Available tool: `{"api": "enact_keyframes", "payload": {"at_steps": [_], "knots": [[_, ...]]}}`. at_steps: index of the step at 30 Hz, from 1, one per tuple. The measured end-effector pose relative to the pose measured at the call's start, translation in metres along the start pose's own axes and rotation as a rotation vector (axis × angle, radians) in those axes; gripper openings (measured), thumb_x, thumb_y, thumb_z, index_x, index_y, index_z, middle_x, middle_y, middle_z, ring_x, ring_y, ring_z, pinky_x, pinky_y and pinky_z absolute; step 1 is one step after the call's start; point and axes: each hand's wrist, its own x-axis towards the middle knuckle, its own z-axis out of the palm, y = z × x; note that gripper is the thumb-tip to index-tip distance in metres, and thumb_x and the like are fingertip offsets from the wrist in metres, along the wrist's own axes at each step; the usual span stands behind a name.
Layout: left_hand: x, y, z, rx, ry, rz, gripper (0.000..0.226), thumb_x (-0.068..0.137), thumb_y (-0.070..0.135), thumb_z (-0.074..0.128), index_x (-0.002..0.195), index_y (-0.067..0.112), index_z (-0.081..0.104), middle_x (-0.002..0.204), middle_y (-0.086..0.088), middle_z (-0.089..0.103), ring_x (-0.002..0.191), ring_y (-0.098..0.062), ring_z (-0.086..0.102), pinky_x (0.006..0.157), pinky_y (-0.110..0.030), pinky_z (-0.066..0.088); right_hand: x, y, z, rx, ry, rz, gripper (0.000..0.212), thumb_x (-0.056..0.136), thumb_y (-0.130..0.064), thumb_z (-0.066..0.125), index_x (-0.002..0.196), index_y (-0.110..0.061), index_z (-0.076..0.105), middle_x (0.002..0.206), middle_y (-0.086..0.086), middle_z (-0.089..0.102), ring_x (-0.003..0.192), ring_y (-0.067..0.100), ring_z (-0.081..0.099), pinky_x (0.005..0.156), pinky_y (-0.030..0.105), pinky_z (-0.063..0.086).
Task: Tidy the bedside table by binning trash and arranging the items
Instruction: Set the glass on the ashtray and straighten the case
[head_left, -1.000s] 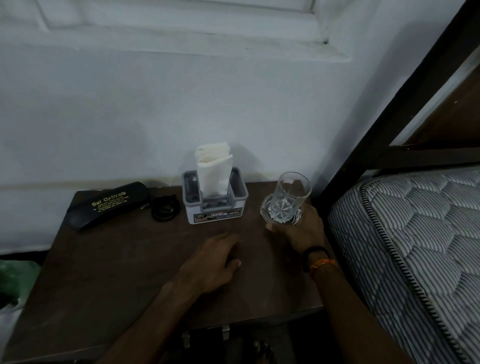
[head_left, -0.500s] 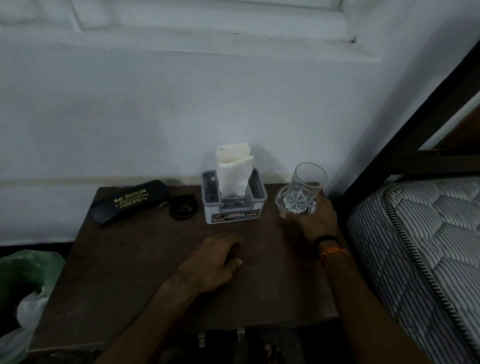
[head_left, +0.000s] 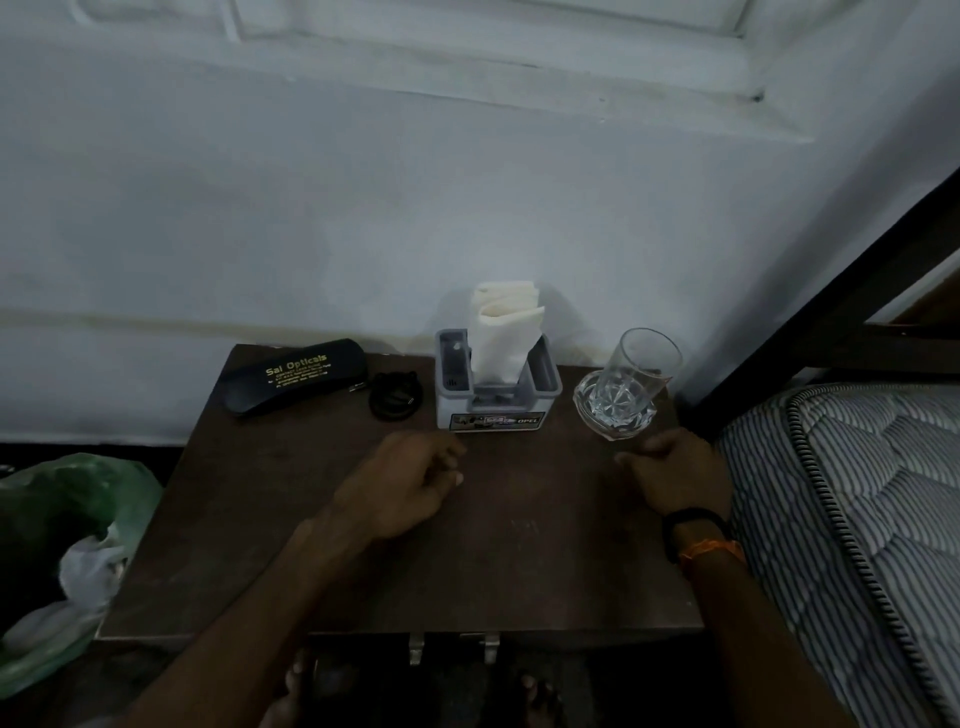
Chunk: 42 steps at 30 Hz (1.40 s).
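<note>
One dark wooden bedside table (head_left: 291, 525) carries four things in a row along its far edge. At 10 o'clock lies one black spectacle case (head_left: 295, 376) lettered "Sai Opticals". Just beside it, toward 11 o'clock, sits one small black coiled thing (head_left: 395, 396), too dim to name. At 12 o'clock stands one grey napkin holder (head_left: 497, 403) with a sheaf of white paper napkins (head_left: 504, 327) upright in its middle slot. At 1 o'clock stands one clear drinking glass (head_left: 627, 387) with a cut base.

Two hands rest on the tabletop and hold nothing. The left hand (head_left: 402, 486), near the centre, has its fingers loosely curled under. The right hand (head_left: 672, 478), at 2 o'clock, lies just short of the glass and apart from it, fingers curled inward, with two bands on its wrist.

One green plastic bag (head_left: 67, 525) sits on the floor at 8 o'clock; one striped mattress (head_left: 852, 519) lies at 3 o'clock.
</note>
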Motion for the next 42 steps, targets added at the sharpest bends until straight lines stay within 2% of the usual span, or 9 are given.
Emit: {"api": "enact_keyframes", "payload": {"at_steps": [2, 5, 8, 10, 13, 18, 22, 30, 42], "knots": [[0.000, -0.004, -0.007, 0.012, 0.033, 0.006, 0.026, 0.093, 0.024, 0.062, 0.118, 0.024, 0.063, 0.110, 0.009, 0.067, 0.096, -0.001, 0.062, 0.087, -0.022, 0.052, -0.015, -0.010, -0.007, -0.066, -0.114, -0.027, 0.026, 0.075, -0.039, 0.080, 0.060, -0.028, 0.061, 0.085, 0.002, 0.073, 0.082, 0.022, 0.067, 0.077, 0.035, 0.056], [-0.005, -0.015, -0.025, 0.044, 0.152, 0.001, 0.016, 0.093, 0.020, 0.062, 0.107, 0.023, 0.068, 0.102, 0.008, 0.069, 0.087, 0.001, 0.060, 0.076, -0.012, 0.045, -0.042, -0.045, -0.003, -0.141, -0.299, -0.207, 0.030, 0.075, -0.042, 0.078, 0.054, -0.027, 0.063, 0.072, -0.008, 0.071, 0.071, 0.009, 0.065, 0.070, 0.026, 0.053], [-0.012, -0.033, -0.049, 0.075, 0.338, 0.019, 0.010, 0.089, 0.016, 0.063, 0.094, 0.018, 0.072, 0.089, 0.002, 0.071, 0.078, -0.009, 0.064, 0.074, -0.029, 0.055, -0.071, -0.082, 0.018, -0.120, -0.424, -0.433, 0.027, 0.077, -0.043, 0.077, 0.060, -0.027, 0.062, 0.065, -0.012, 0.067, 0.066, -0.001, 0.062, 0.060, 0.012, 0.042], [-0.017, -0.050, -0.062, 0.150, 0.493, 0.007, 0.009, 0.084, 0.016, 0.067, 0.089, 0.013, 0.073, 0.088, -0.005, 0.071, 0.081, -0.020, 0.064, 0.076, -0.041, 0.055, -0.087, -0.102, 0.032, -0.094, -0.430, -0.547, 0.025, 0.080, -0.043, 0.073, 0.066, -0.025, 0.062, 0.066, -0.011, 0.066, 0.066, 0.000, 0.061, 0.058, 0.011, 0.039], [-0.023, -0.080, -0.078, 0.276, 0.635, -0.129, 0.031, 0.078, 0.015, 0.075, 0.108, 0.009, 0.069, 0.110, -0.013, 0.063, 0.100, -0.034, 0.055, 0.087, -0.045, 0.047, -0.099, -0.121, 0.051, -0.090, -0.388, -0.657, 0.025, 0.083, -0.040, 0.070, 0.070, -0.021, 0.061, 0.068, -0.009, 0.065, 0.066, 0.004, 0.060, 0.060, 0.019, 0.044], [-0.029, -0.118, -0.099, 0.286, 0.572, -0.199, 0.058, 0.074, 0.041, 0.070, 0.128, 0.024, 0.059, 0.127, -0.008, 0.060, 0.118, -0.032, 0.053, 0.099, -0.047, 0.041, -0.103, -0.136, 0.070, -0.118, -0.379, -0.747, 0.024, 0.085, -0.039, 0.068, 0.071, -0.022, 0.058, 0.071, -0.011, 0.063, 0.069, 0.004, 0.058, 0.063, 0.024, 0.049], [-0.023, -0.133, -0.099, 0.281, 0.499, -0.198, 0.072, 0.069, 0.054, 0.066, 0.131, 0.020, 0.059, 0.131, -0.007, 0.062, 0.121, -0.031, 0.056, 0.103, -0.050, 0.043, -0.099, -0.141, 0.077, -0.134, -0.396, -0.770, 0.019, 0.087, -0.038, 0.067, 0.074, -0.027, 0.059, 0.078, -0.012, 0.063, 0.073, 0.003, 0.058, 0.068, 0.023, 0.050], [-0.016, -0.136, -0.102, 0.179, 0.514, -0.188, 0.060, 0.074, 0.016, 0.081, 0.130, 0.014, 0.061, 0.130, -0.010, 0.062, 0.118, -0.031, 0.058, 0.102, -0.041, 0.043, -0.091, -0.141, 0.086, -0.150, -0.392, -0.810, 0.013, 0.089, -0.036, 0.065, 0.079, -0.029, 0.060, 0.083, -0.014, 0.061, 0.077, 0.001, 0.056, 0.073, 0.022, 0.050], [-0.027, -0.149, -0.108, 0.156, 0.517, -0.279, 0.059, 0.077, -0.006, 0.068, 0.131, 0.013, 0.053, 0.128, -0.017, 0.059, 0.122, -0.037, 0.050, 0.100, -0.047, 0.042, -0.087, -0.140, 0.089, -0.157, -0.410, -0.810, 0.010, 0.090, -0.037, 0.064, 0.084, -0.029, 0.063, 0.087, -0.014, 0.064, 0.081, 0.001, 0.057, 0.077, 0.024, 0.052]]}}
